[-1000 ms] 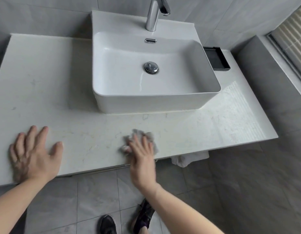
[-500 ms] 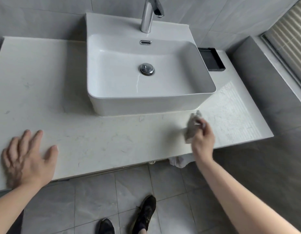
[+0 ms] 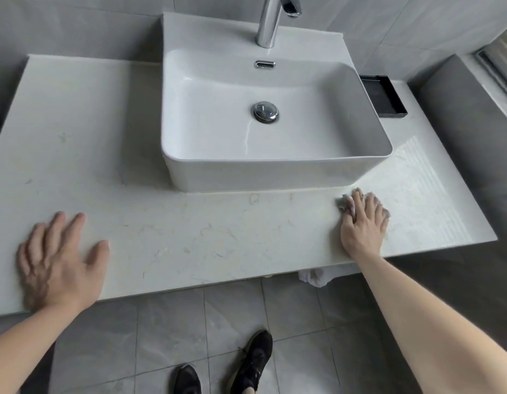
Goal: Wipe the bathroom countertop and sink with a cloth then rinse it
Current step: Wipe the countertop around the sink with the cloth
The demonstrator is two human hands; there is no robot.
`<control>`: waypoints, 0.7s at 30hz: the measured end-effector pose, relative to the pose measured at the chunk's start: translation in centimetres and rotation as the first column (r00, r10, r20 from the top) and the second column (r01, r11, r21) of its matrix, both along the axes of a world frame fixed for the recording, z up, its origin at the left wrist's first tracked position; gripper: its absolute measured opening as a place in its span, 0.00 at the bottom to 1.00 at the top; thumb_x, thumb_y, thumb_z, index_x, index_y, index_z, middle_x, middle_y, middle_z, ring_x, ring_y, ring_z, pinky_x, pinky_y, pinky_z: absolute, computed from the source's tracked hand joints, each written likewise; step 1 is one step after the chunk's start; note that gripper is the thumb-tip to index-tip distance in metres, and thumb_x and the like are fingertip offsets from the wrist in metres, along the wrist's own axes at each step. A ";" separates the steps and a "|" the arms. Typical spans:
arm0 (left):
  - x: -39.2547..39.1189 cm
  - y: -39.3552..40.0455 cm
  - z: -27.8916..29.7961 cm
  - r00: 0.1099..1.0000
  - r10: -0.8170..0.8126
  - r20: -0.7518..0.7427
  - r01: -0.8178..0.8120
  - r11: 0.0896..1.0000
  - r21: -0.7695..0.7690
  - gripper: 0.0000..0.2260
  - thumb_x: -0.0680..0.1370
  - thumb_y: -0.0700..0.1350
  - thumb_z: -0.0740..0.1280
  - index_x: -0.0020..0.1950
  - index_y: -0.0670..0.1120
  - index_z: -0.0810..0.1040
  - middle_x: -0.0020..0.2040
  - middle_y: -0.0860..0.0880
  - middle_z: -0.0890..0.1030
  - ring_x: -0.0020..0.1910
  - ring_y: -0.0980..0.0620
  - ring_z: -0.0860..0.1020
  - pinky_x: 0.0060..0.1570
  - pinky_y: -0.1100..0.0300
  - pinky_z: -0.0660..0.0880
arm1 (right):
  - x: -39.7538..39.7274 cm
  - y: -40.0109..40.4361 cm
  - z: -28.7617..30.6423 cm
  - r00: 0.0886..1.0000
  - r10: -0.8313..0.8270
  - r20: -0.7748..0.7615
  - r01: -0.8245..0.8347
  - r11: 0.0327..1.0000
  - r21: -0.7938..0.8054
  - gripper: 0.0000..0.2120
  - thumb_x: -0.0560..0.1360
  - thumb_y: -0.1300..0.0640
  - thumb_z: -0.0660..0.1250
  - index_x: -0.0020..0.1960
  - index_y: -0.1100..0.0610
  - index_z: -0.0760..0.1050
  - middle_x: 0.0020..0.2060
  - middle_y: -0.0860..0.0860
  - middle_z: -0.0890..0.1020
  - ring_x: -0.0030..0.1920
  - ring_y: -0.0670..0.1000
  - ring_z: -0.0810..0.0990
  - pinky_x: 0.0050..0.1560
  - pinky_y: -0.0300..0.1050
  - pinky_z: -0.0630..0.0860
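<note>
Since half a second ago, the cloth [image 3: 344, 202] has been brought down from a lifted, pinched hold and is now flattened on the countertop [image 3: 189, 237] under the right hand [image 3: 362, 226].

In the head view, that hand is laid palm-down with fingers extended and slightly spread, pressing the grey cloth against the marble just in front of the sink's [image 3: 275, 172] front right corner; cloth edges are seen past the fingertips on both sides. The left hand [image 3: 59, 263] is rested flat on the countertop well to the front left of the sink, fingers straight and spread, nothing held. A chrome faucet [image 3: 268, 24] is mounted behind the sink's bowl, and a drain stopper [image 3: 265, 110] is seated in the bowl's middle. A black tray [image 3: 384, 95] is placed just beside the sink's right rear edge. Below the counter, black shoes [image 3: 253, 362] are seen on grey floor tiles.
</note>
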State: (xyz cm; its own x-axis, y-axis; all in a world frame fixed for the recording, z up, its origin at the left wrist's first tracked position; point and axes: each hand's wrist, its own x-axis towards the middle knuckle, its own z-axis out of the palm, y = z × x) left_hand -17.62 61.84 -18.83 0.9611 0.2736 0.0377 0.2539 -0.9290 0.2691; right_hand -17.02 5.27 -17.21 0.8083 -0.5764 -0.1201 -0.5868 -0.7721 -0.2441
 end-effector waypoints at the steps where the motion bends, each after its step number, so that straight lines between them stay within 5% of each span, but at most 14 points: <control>1: 0.0 0.0 0.1 1.000 0.006 -0.008 -0.006 1.000 -0.001 0.29 0.75 0.63 0.56 0.77 0.57 0.63 0.81 0.51 0.59 0.79 0.45 0.54 0.76 0.36 0.58 | -0.1 1.7 -0.2 0.997 0.068 0.026 -0.068 0.998 0.004 0.29 0.83 0.48 0.50 0.83 0.41 0.51 0.85 0.48 0.48 0.84 0.52 0.44 0.82 0.56 0.37; 6: 0.1 -0.1 0.2 1.000 -0.005 -0.011 0.005 1.000 0.000 0.30 0.75 0.63 0.55 0.77 0.57 0.63 0.81 0.51 0.58 0.79 0.44 0.53 0.76 0.36 0.58 | -1.7 12.0 -0.4 0.861 0.465 0.207 -0.479 0.878 0.021 0.33 0.78 0.51 0.56 0.83 0.49 0.58 0.84 0.50 0.56 0.84 0.52 0.49 0.82 0.62 0.48; 11: 0.2 0.2 0.0 1.000 -0.009 -0.016 0.009 1.000 0.013 0.30 0.75 0.64 0.55 0.76 0.57 0.64 0.81 0.51 0.59 0.79 0.43 0.55 0.76 0.37 0.58 | -4.7 24.4 -0.1 0.693 0.648 0.315 -0.713 0.680 0.170 0.31 0.77 0.60 0.59 0.80 0.52 0.65 0.82 0.49 0.63 0.83 0.50 0.55 0.83 0.54 0.50; 17: 0.3 0.0 0.2 1.000 -0.014 0.008 0.014 1.000 0.007 0.30 0.75 0.64 0.55 0.76 0.56 0.64 0.81 0.49 0.60 0.79 0.42 0.55 0.77 0.38 0.56 | -3.5 20.2 2.2 0.817 0.320 0.479 -0.538 0.722 0.435 0.25 0.80 0.66 0.62 0.73 0.48 0.74 0.70 0.40 0.78 0.69 0.42 0.77 0.69 0.50 0.76; 21: 0.2 0.1 0.1 1.000 -0.006 0.007 0.006 1.000 0.003 0.30 0.75 0.63 0.55 0.76 0.56 0.64 0.81 0.50 0.60 0.79 0.43 0.55 0.77 0.37 0.57 | -2.4 9.6 4.0 0.853 0.017 0.521 -0.287 0.850 0.442 0.21 0.83 0.66 0.61 0.72 0.51 0.76 0.59 0.38 0.84 0.61 0.42 0.83 0.69 0.50 0.77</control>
